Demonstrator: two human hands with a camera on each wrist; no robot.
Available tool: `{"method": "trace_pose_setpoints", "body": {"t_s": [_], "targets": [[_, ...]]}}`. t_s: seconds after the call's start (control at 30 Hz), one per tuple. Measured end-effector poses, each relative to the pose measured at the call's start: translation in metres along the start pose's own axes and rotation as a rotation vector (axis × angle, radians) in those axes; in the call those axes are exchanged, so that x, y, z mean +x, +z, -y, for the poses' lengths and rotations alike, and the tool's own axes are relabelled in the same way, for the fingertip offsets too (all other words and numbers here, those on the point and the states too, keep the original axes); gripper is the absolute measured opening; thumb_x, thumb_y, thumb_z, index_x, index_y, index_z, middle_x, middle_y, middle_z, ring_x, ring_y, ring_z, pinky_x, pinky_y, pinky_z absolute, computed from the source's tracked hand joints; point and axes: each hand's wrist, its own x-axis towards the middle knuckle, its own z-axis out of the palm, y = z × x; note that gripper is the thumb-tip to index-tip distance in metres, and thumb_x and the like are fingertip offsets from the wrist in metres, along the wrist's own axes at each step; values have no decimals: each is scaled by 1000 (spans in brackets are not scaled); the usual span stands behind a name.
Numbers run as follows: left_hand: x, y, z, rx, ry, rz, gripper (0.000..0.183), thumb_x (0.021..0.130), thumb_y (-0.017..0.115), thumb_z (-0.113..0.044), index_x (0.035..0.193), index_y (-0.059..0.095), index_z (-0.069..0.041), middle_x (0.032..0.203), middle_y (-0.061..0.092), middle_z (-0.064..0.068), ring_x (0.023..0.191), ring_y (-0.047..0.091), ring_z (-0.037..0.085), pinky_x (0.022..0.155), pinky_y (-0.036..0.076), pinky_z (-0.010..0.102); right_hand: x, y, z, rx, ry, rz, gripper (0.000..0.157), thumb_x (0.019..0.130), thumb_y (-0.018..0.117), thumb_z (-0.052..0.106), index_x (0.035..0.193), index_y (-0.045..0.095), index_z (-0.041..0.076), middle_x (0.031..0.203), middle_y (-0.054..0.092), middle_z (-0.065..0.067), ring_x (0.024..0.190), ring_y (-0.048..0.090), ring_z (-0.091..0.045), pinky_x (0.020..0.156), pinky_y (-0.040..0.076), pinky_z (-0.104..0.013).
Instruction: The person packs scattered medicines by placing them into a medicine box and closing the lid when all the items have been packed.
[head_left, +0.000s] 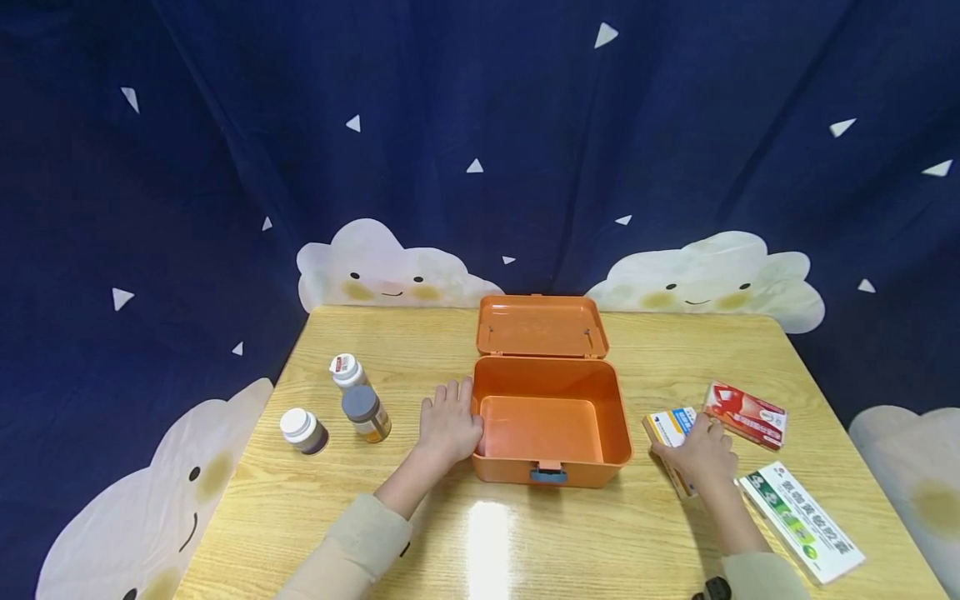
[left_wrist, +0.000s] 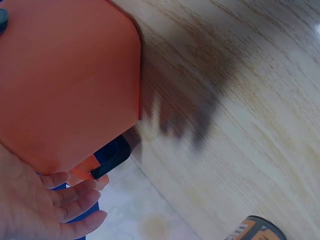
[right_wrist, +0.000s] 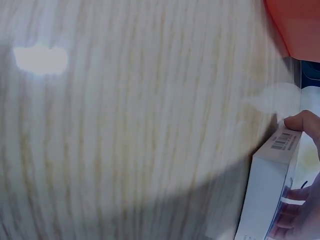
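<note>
An orange storage box (head_left: 551, 475) stands in the middle of the table, its lid (head_left: 540, 325) folded back and its inside bare. My left hand (head_left: 450, 423) holds its left wall, with the thumb over the rim and the fingers outside. In the left wrist view those fingers (left_wrist: 75, 205) are nearly straight; the thumb is hidden. On the right, my right hand (head_left: 705, 458) grips a white, blue and orange medicine box (head_left: 666, 427) across its width. The right wrist view shows the thumb (right_wrist: 299, 120) on the edge of this carton's barcode end. The carton lies on or just above the table; I cannot tell which.
A red medicine box (head_left: 750, 414) and a white and green one (head_left: 806, 525) lie around the right hand. To the left stand a white bottle (head_left: 348, 371), a grey-capped bottle (head_left: 367, 414) and a white-capped dark bottle (head_left: 303, 431). A dark blue curtain (head_left: 450, 125) hangs behind the table.
</note>
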Motion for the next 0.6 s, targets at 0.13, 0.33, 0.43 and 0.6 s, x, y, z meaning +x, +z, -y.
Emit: {"method": "trace_pose_setpoints", "body": {"t_s": [0.13, 0.33, 0.43, 0.6], "targets": [[-1, 0, 0, -1, -1, 0, 54, 86, 44, -31, 134, 34, -7, 116, 46, 11, 107, 42, 28, 82, 37, 46, 1, -5, 2, 7, -10, -1, 104, 71, 67, 51, 130, 17, -19, 121, 26, -46, 106, 31, -59, 78, 34, -64], [-1, 0, 0, -3, -3, 1, 54, 86, 42, -31, 134, 34, -7, 117, 46, 11, 107, 42, 28, 83, 37, 47, 5, -16, 6, 28, -50, -36, 100, 71, 68, 49, 128, 22, -20, 118, 30, -46, 105, 33, -57, 78, 35, -64], [-1, 0, 0, -3, -3, 0, 54, 86, 42, -30, 134, 34, -7, 117, 46, 11, 107, 42, 29, 83, 37, 46, 8, -22, 9, 41, -68, -61, 99, 71, 69, 46, 129, 23, -20, 117, 31, -45, 105, 34, -57, 79, 35, -64], [-1, 1, 1, -2, -1, -7, 54, 85, 42, -30, 134, 34, -7, 116, 46, 11, 107, 42, 28, 82, 37, 46, 12, -38, 19, 36, -80, -75, 101, 71, 70, 46, 131, 21, -19, 118, 30, -46, 101, 35, -58, 76, 35, -64]]}}
